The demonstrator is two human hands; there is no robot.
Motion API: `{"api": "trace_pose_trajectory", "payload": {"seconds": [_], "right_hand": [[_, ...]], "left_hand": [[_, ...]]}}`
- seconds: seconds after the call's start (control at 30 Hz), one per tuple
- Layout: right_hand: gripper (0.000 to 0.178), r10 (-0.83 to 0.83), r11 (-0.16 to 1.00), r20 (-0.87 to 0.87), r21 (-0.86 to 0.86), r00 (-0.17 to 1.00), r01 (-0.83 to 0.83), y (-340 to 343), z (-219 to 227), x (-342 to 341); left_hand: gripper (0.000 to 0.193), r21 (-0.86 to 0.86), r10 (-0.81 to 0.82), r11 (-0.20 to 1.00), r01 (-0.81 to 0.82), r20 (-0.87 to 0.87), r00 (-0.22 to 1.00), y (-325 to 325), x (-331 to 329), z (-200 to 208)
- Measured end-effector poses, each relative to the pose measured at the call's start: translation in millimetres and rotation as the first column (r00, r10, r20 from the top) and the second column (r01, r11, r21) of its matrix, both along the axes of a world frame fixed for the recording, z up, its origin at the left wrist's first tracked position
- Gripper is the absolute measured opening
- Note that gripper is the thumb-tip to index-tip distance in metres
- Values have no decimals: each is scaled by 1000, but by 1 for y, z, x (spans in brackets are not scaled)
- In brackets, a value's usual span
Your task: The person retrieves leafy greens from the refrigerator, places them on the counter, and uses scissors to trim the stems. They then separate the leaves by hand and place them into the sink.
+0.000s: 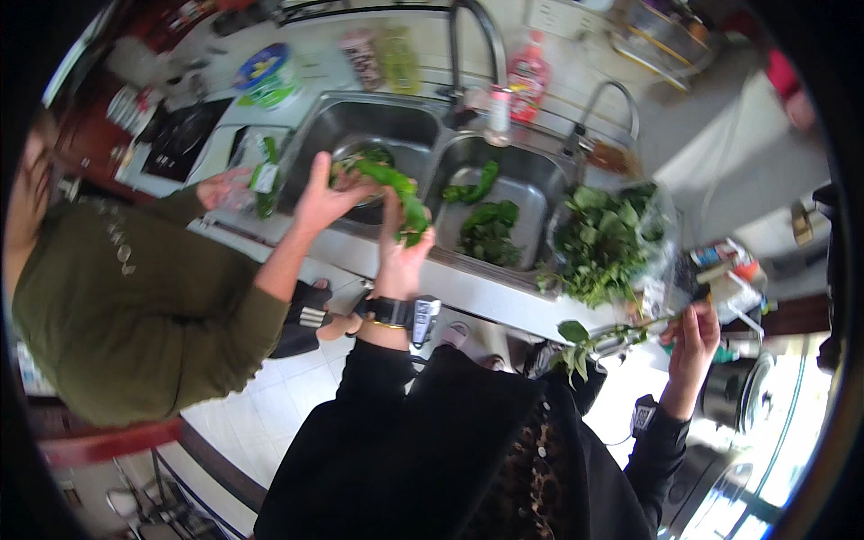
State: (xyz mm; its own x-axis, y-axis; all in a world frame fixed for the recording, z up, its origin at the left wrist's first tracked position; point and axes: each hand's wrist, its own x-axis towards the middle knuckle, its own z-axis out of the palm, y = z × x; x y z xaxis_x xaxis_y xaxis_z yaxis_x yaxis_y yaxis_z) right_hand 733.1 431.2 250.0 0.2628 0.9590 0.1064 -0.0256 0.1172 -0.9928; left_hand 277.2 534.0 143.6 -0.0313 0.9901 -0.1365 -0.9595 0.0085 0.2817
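My left hand (pixel 405 256) is raised in front of the sink, fingers closed on a long green pepper (pixel 407 200). A co-worker's hand (pixel 331 196) touches the pepper's other end. Out to the right, my right hand (pixel 693 337) pinches the stem of a leafy green sprig (pixel 598 337), whose leaves point left. Beyond it, a big bunch of leafy greens (pixel 601 236) lies in a clear plastic bag on the counter. The right basin (pixel 535 175) holds another green pepper (pixel 486 183) and a small pile of picked leaves (pixel 490 232).
In the left basin (pixel 346 126) sits a bowl of greens (pixel 369 157), partly hidden. The co-worker in an olive top (pixel 144 306) stands close on my left, another hand near a plastic bag (pixel 261 180). A tap (pixel 495 45) and red bottle (pixel 529 76) stand behind the sink.
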Motion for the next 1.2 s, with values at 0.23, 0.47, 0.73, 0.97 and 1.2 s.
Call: {"api": "trace_pose_trajectory", "payload": {"seconds": [0.23, 0.47, 0.73, 0.97, 1.2], "right_hand": [[9, -62, 998, -21, -21, 998, 62, -9, 9, 1], [11, -119, 993, -136, 5, 984, 121, 2, 6, -14], [14, 3, 999, -209, -43, 978, -13, 28, 3, -60], [13, 128, 992, -328, 50, 936, -118, 37, 10, -70], [20, 236, 970, -393, 41, 889, -239, 33, 15, -64]], "left_hand": [[40, -81, 55, 995, -52, 34, 998, 10, -17, -13], [39, 159, -338, 935, 317, 133, 931, 32, -6, 1], [26, -78, -406, 633, 770, -881, 244, 24, 125, 61], [24, -104, -317, 451, 886, -947, 50, 9, 157, 102], [23, -144, -377, 358, 923, -926, 2, 2, 153, 126]]}}
